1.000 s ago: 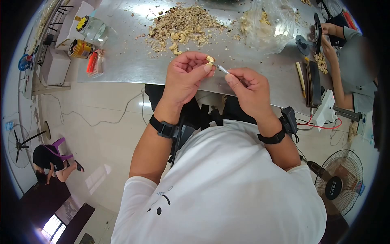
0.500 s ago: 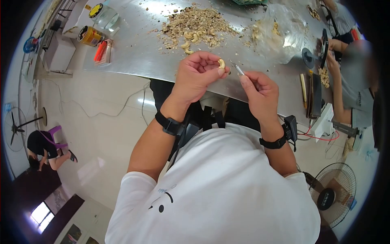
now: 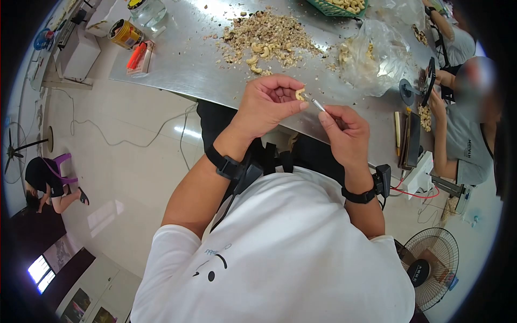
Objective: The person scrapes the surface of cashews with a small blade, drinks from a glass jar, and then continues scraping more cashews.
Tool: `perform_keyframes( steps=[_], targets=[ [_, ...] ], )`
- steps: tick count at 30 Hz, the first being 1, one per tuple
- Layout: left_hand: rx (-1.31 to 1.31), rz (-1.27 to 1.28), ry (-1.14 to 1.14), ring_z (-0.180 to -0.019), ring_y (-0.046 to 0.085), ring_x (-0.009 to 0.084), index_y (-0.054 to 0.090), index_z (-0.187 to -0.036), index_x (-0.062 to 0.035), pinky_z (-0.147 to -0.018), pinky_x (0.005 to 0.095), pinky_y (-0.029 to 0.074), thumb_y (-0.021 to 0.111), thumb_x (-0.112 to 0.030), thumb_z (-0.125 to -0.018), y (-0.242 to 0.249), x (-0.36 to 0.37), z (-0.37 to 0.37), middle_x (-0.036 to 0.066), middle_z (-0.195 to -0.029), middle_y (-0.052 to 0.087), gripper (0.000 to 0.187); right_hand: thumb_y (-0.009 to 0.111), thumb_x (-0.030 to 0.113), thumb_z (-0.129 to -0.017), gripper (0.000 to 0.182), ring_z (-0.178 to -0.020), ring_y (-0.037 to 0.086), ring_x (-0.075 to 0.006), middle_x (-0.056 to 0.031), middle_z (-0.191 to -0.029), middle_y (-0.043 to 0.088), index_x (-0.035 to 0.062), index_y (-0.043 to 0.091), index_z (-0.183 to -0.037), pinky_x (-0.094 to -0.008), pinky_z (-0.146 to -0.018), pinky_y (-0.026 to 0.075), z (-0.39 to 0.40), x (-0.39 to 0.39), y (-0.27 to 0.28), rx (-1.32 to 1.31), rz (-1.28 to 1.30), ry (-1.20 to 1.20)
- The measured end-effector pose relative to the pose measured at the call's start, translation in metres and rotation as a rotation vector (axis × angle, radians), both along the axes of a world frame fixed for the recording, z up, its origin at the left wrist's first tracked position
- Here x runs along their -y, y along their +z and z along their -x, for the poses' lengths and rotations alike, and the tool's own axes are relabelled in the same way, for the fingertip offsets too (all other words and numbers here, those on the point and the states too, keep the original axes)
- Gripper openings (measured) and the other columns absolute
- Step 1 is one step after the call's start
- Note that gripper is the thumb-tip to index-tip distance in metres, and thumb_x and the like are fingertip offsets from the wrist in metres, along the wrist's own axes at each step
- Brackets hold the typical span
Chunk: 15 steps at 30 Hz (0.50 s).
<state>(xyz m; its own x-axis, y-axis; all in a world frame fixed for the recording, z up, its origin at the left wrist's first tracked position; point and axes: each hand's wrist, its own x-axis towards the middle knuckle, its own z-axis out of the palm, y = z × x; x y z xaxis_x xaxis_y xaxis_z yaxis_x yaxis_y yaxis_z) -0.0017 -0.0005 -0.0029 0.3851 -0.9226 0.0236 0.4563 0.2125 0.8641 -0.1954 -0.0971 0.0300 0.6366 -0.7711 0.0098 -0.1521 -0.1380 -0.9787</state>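
Note:
A pale curved cashew (image 3: 300,94) is pinched between the thumb and fingers of my left hand (image 3: 269,105), just over the table's front edge. My right hand (image 3: 347,129) grips a slim silver-handled tool with a thin metal tip (image 3: 318,104). Its tip points left, right at the cashew. Beyond my hands, a heap of brown nut skins and crumbs (image 3: 274,35) covers part of the metal table (image 3: 188,64). Several whole cashews (image 3: 262,49) lie on its near side.
At the back is a green basket of cashews (image 3: 339,8), near a clear plastic bag (image 3: 377,59). A yellow-labelled jar (image 3: 125,34) and an orange-handled tool (image 3: 137,55) stand left. A person (image 3: 468,116) works at the right; a fan (image 3: 431,266) stands behind.
The tool in my right hand has come closer, its tip now at the cashew. My view has shifted, showing more of the basket at the back.

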Motion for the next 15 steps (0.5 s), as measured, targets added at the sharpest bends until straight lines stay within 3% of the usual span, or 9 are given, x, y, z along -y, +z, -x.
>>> perform_keyframes(
  steps=[15],
  targets=[
    [0.021,-0.041,0.012,-0.084,0.066,0.0072,0.066,-0.105,-0.0026,-0.079,0.0221,0.058,0.082,0.009,-0.079,0.004,0.000,0.002,0.007,-0.104,0.073,0.032,0.073,0.006,-0.095,0.010,-0.074,0.059,-0.0042,0.0010,-0.085,0.069,-0.0004,0.074,-0.102,-0.0211,-0.065,0.047,0.002,0.007,0.018,-0.096,-0.104,0.110]
  ],
)
